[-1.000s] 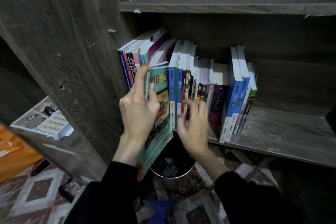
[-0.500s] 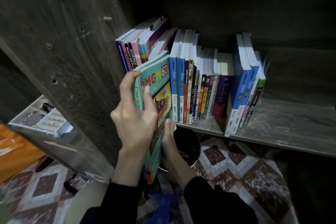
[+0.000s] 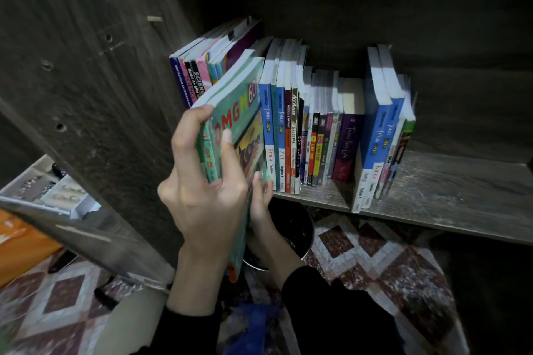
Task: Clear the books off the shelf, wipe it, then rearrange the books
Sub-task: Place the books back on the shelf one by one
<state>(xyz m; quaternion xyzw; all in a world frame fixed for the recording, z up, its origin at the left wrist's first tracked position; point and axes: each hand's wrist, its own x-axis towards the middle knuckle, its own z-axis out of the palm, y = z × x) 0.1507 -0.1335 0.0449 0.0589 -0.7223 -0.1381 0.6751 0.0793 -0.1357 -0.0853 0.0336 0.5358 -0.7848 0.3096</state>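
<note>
Shelf (image 3: 447, 196), green book (image 3: 239, 112) (right hand (image 3: 261, 204) half-hidden)

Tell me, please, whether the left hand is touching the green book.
Touching. The head view shows the left hand gripping the green book, thumb on its cover.
</note>
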